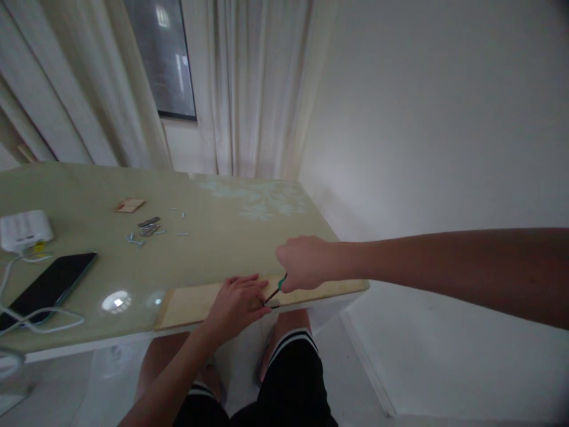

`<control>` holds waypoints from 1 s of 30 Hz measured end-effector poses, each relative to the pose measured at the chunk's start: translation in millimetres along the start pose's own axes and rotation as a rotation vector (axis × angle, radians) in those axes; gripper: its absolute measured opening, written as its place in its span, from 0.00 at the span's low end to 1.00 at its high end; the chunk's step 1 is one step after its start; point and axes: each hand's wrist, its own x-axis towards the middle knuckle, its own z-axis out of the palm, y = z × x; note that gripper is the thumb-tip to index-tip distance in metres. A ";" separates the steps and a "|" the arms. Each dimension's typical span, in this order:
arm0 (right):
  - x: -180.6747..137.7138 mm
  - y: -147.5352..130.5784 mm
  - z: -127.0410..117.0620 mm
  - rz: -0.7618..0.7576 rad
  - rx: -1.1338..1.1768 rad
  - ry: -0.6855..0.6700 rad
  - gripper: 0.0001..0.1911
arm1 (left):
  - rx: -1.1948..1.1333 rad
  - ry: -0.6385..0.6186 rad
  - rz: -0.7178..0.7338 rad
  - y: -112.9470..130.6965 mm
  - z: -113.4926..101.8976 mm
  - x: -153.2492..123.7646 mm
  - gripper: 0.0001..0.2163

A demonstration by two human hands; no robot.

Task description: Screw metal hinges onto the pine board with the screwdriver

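A long pale wooden board [192, 303] lies along the front edge of the table. My right hand [306, 262] is closed in a fist around a screwdriver [281, 283] with a green part on its handle. Its shaft slants down to the left, the tip at a small metal plate [274, 303] on the board's near edge. My left hand [239, 300] grips the board beside that plate, fingers over the top and thumb close to the screwdriver tip. Any screw under the tip is too small to make out.
Several screws [134, 239] and metal plates [150, 227] lie on the green-covered table [213, 237], near a small wooden piece [128, 205]. At left are a phone [48, 287], a white cable [33, 325] and a white power strip [25, 230]. A wall [427, 148] stands at right.
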 end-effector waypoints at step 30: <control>-0.1 1.9 1.3 -0.387 -0.168 0.085 0.09 | 0.075 -0.028 -0.012 3.4 -3.6 0.8 0.08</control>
